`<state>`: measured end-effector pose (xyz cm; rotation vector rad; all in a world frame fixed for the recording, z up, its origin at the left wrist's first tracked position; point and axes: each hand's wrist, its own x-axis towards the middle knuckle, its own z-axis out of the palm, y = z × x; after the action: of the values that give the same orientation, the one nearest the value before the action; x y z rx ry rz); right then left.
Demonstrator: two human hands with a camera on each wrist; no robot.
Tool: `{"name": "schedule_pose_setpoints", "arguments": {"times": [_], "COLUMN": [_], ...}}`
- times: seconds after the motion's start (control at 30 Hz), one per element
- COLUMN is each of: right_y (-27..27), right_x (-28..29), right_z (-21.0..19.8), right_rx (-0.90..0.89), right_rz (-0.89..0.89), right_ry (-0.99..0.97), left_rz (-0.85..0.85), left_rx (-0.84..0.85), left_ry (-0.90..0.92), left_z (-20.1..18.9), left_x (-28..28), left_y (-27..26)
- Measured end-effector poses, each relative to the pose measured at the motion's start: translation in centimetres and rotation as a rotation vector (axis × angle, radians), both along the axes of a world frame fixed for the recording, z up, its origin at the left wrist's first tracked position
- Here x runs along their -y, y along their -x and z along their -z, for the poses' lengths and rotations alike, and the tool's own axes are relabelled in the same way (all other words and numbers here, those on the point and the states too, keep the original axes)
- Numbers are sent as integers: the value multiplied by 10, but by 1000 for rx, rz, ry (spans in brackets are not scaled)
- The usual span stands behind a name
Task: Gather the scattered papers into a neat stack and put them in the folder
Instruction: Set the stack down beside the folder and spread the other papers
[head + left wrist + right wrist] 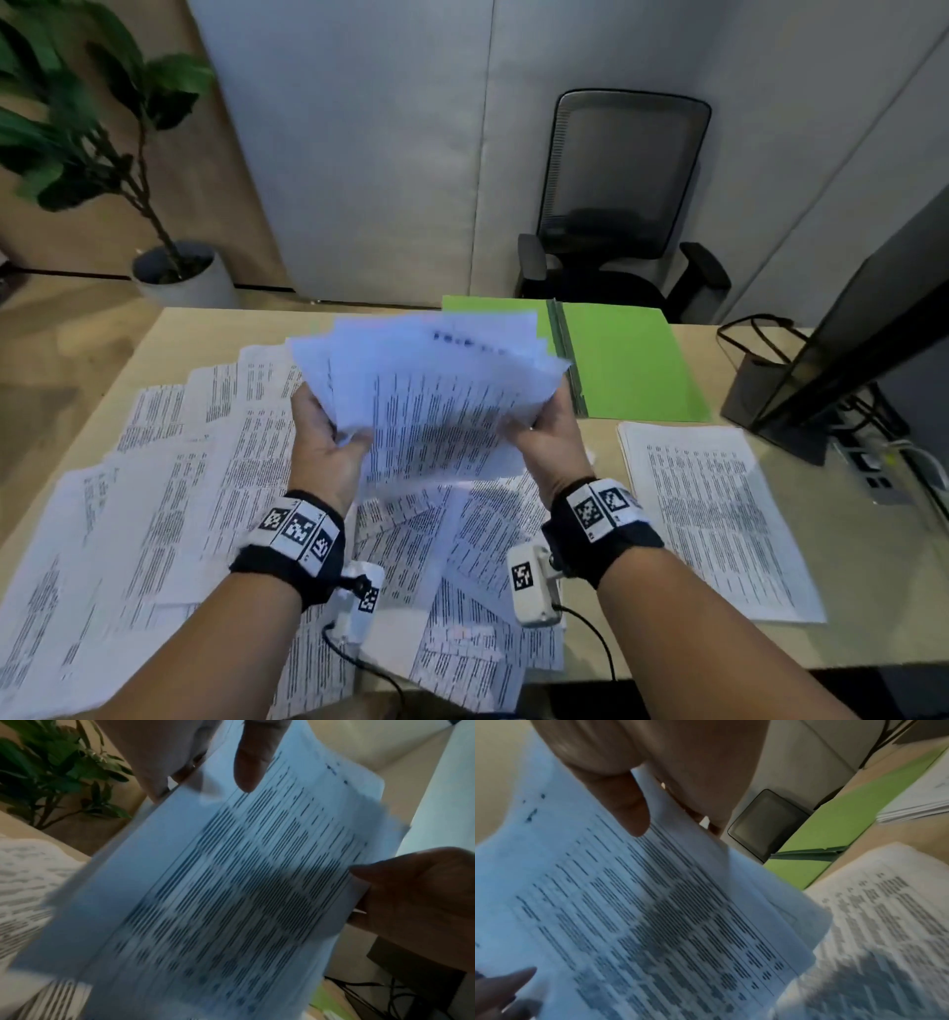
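Observation:
A fanned, uneven bundle of printed papers (431,390) is lifted above the desk, blurred by motion. My left hand (328,437) grips its left edge, thumb on top. My right hand (544,431) grips its right edge. In the left wrist view the bundle (231,882) fills the frame, with my left thumb (249,760) on it and my right hand (416,902) at its far edge. In the right wrist view my right thumb (621,801) presses the bundle (641,912). The open green folder (626,360) lies behind the bundle. Many loose papers (154,503) cover the desk.
A tidy paper stack (714,514) lies at the right, in front of the folder. A monitor (862,318) and a dark cup (750,380) stand at the far right with cables. An office chair (621,195) and a potted plant (102,154) are beyond the desk (847,591).

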<state>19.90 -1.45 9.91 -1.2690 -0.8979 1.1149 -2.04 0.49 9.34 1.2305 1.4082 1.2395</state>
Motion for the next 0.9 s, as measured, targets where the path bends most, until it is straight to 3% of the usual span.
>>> {"name": "schedule_pose_setpoints", "arguments": {"times": [0.3, 0.47, 0.67, 0.83, 0.9], "right_y": [-3, -1, -14, -18, -23], "right_x": [-8, -4, -20, -1, 3], "right_z": [-5, 25, 16, 47, 49], "right_rx": [42, 218, 206, 403, 502], "right_rz": [61, 32, 117, -24, 7], "right_ry": [-27, 152, 0, 255, 297], "left_rz": [-51, 18, -43, 125, 146], "left_rx": [36, -56, -58, -304, -363], "left_ry": [51, 222, 70, 254, 265], "left_z": [-7, 4, 2, 31, 32], "left_x": [-5, -1, -17, -8, -7], "left_y": [-17, -26, -34, -42, -49]}}
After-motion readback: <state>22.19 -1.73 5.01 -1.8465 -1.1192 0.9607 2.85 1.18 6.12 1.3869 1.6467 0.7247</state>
